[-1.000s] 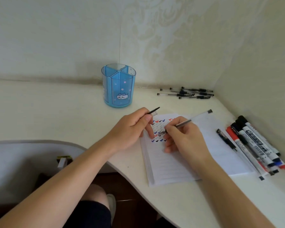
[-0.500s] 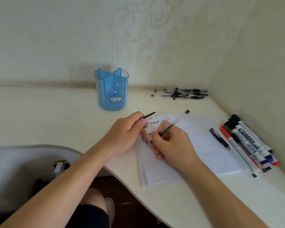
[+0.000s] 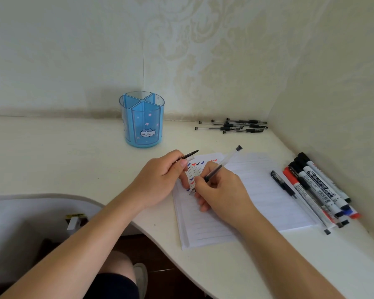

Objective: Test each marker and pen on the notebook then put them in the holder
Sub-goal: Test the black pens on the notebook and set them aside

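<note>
Pen (image 3: 219,167) is leaning tip-down on the notebook (image 3: 268,190), barrel slanting up and away rightward; right hand (image 3: 222,190) is pinching it low in curled fingers (image 3: 201,184). Left hand (image 3: 160,180) is pinching what looks like its cap (image 3: 189,155), just up-page of the tip. Holder (image 3: 141,124) is standing on the surface (image 3: 52,152) beyond, nearer the left.

pen (image 3: 221,164): tilted up steeper than a second ago, tip lower down the ticks (image 3: 195,170)
right hand (image 3: 222,192): slid left toward the left hand (image 3: 160,180)
</note>
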